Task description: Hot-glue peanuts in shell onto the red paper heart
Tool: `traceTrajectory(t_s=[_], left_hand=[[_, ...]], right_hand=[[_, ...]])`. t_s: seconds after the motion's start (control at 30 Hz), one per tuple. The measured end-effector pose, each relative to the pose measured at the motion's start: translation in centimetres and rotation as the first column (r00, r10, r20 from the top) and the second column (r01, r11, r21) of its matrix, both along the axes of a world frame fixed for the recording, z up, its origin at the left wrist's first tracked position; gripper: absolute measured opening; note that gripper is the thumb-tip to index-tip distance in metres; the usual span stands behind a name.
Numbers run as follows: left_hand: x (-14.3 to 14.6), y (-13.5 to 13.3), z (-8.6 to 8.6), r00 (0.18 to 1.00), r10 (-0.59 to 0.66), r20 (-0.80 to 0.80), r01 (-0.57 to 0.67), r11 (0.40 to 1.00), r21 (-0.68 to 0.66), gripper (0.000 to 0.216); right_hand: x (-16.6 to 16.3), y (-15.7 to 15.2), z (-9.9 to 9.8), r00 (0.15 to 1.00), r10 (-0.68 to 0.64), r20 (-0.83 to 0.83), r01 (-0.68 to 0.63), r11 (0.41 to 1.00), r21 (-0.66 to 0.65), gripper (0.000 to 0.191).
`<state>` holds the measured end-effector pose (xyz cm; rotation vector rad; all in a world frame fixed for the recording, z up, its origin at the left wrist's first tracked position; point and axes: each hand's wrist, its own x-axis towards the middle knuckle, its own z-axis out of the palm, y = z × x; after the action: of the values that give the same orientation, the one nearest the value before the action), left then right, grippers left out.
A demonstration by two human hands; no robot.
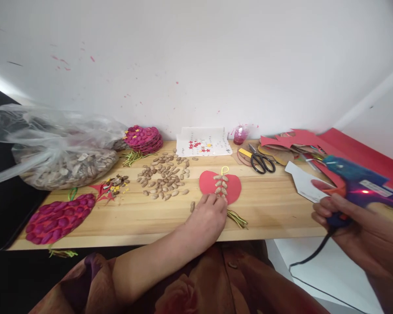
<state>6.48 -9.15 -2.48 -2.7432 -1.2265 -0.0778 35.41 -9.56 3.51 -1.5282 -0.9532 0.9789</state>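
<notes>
My left hand (212, 213) lies over the lower part of a red paper shape (235, 186), fingers closed at the bottom of a double row of peanut shells (220, 183). Its fingertips largely hide the shell they press. A yellow cord loop (227, 168) tops the shape, and a green-brown tassel (237, 219) hangs below. At the right, my right hand (347, 218) grips a blue glue gun (356, 176) with a lit red light, held above the table's right side. One loose peanut shell (192, 206) lies just left of my left hand. More shells (165, 176) are spread farther left.
Left stand a plastic bag of shells (68, 168), a finished-looking magenta piece (60, 218) and a magenta stack (144, 139). Behind lie white paper with stars (205, 144), a pink cup (240, 134) and black scissors (262, 161). Red paper scraps (291, 139) and the gun's cord (311, 257) are right.
</notes>
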Motion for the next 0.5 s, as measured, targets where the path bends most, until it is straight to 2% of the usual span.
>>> traceTrajectory(t_s=[0.03, 0.07, 0.13, 0.27, 0.37, 0.5], left_hand=[[0.0, 0.0, 0.1, 1.0, 0.007, -0.004, -0.007, 1.0, -0.001, 0.041], [0.1, 0.0, 0.2, 1.0, 0.014, -0.007, -0.014, 1.0, -0.001, 0.041], [0.1, 0.0, 0.2, 1.0, 0.016, -0.007, -0.016, 1.0, 0.003, 0.04], [0.0, 0.0, -0.1, 1.0, -0.01, 0.004, 0.009, 1.0, 0.019, 0.039], [-0.1, -0.1, -0.5, 1.0, -0.015, 0.01, 0.015, 0.999, 0.043, 0.039], [-0.1, -0.2, -0.6, 1.0, -0.014, -0.004, 0.014, 0.999, 0.035, 0.042]], right_hand=[[-0.8, 0.0, 0.2, 0.98, 0.044, -0.195, -0.054, 0.998, -0.045, 0.019], [-1.5, 0.1, 0.4, 0.953, 0.047, -0.298, -0.066, 0.996, -0.054, 0.016], [-2.6, 0.6, 0.1, 0.911, 0.079, -0.406, -0.117, 0.991, -0.068, 0.024], [-4.4, 2.8, -1.5, 0.854, 0.218, -0.472, -0.256, 0.967, -0.018, 0.023], [-5.8, 5.3, -3.1, 0.792, 0.378, -0.479, -0.408, 0.912, 0.045, 0.028], [-7.5, 8.7, -4.8, 0.747, 0.47, -0.47, -0.506, 0.861, 0.057, 0.028]])
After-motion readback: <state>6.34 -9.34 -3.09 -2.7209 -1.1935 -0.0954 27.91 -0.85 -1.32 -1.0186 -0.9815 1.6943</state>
